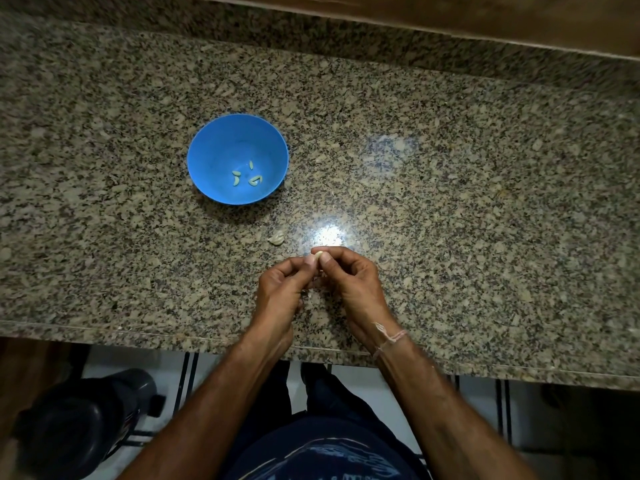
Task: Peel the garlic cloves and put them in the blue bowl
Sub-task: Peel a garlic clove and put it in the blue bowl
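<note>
A blue bowl (221,140) stands on the speckled granite counter (450,168), left of centre, with several pale peeled cloves (246,176) at its bottom. Near the counter's front edge my left hand (280,289) and my right hand (353,282) meet fingertip to fingertip. Between them they pinch one small pale garlic clove (318,257). A lump of unpeeled garlic (277,238) lies on the counter just beyond my hands, between them and the bowl.
The counter's front edge (173,336) runs below my wrists. A wooden ledge (450,15) borders the far side. A dark appliance (86,420) stands on the floor at the lower left. A thread band circles my right wrist (389,339).
</note>
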